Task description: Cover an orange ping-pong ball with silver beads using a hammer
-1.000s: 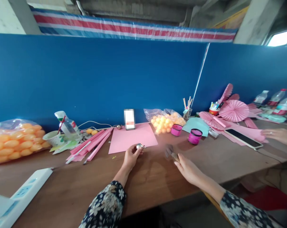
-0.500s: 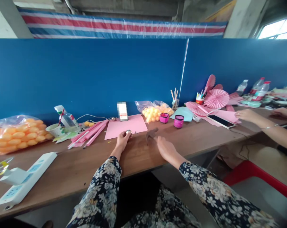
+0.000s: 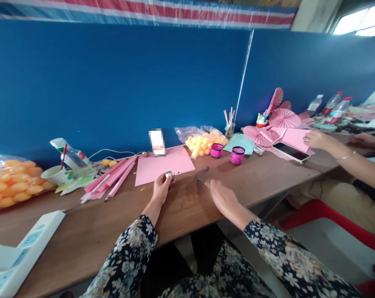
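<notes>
My left hand (image 3: 161, 189) pinched a small shiny ball (image 3: 169, 174) at the near edge of the pink paper (image 3: 162, 164), and just right of it my right hand (image 3: 222, 195) held a brown scrap (image 3: 200, 176) over the table (image 3: 119, 219).

Small silvery ball (image 3: 169, 174) at pink sheet (image 3: 162, 164) edge

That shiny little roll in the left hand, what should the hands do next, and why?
Probably bring the two hands together over the pink sheet. The left hand pinches the shiny little roll at the sheet's near edge, while the right hand holds a brownish strip apart from it, above the bare table. What the strip is cannot be told.
</notes>
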### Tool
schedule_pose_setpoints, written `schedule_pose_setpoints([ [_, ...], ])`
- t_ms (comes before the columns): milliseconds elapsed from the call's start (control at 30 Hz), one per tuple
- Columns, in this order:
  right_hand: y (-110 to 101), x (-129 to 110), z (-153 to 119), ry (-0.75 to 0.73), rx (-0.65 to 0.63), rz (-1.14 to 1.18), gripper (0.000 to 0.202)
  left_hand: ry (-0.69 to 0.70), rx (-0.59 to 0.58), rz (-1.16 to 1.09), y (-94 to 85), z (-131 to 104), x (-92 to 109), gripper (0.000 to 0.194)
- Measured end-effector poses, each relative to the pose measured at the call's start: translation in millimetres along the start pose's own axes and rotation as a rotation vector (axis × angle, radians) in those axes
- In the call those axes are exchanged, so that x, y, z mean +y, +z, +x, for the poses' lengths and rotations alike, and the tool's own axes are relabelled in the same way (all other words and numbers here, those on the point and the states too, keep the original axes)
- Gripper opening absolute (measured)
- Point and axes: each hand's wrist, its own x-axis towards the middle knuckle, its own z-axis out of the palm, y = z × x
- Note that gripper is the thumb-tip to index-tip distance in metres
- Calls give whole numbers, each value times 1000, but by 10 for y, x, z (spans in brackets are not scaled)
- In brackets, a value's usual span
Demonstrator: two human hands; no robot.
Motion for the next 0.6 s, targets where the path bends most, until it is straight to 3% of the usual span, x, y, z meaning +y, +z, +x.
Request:
schedule_pose_setpoints([
  [200, -65, -17, 21, -8, -37, -35, 21, -39, 4, -56, -37, -5, 18, 43],
  [600, 20, -21, 37, 7, -4, 0, 22, -30, 63, 3, 18, 0, 57, 44],
])
